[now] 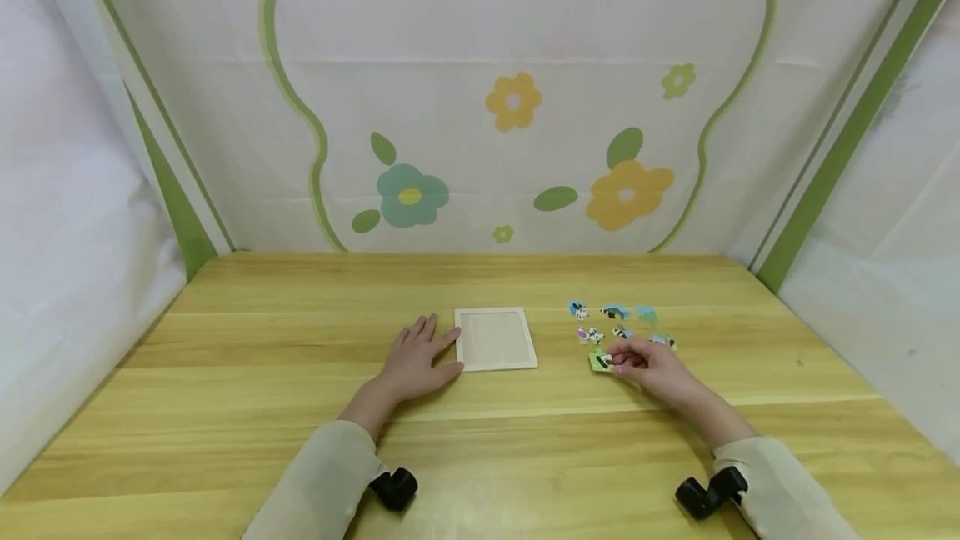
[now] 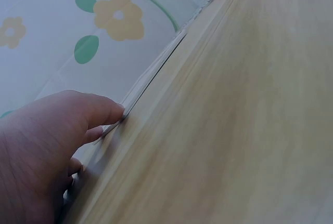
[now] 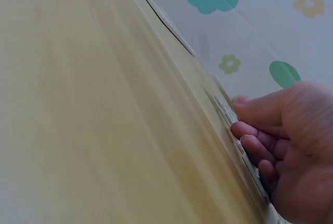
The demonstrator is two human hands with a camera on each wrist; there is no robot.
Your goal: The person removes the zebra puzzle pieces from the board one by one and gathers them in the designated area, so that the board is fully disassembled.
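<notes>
A shallow square wooden tray (image 1: 495,342) with a pale raised rim lies flat on the table. My left hand (image 1: 416,365) rests at its left side, thumb and index finger touching the rim, the other fingers extended on the tabletop. In the left wrist view, the thumb meets the tray's edge (image 2: 151,82). To the right, my right hand (image 1: 651,367) pinches a green jigsaw puzzle piece (image 1: 599,361) with a black-and-white picture between thumb and fingers. The right wrist view shows this piece (image 3: 223,90) edge-on and tilted at the fingertips.
Several other puzzle pieces (image 1: 615,312) with blue and animal pictures lie in loose rows just beyond the right hand. The wooden table (image 1: 525,465) reaches back to a white flowered cloth (image 1: 465,123), and pale cloth hangs on both sides.
</notes>
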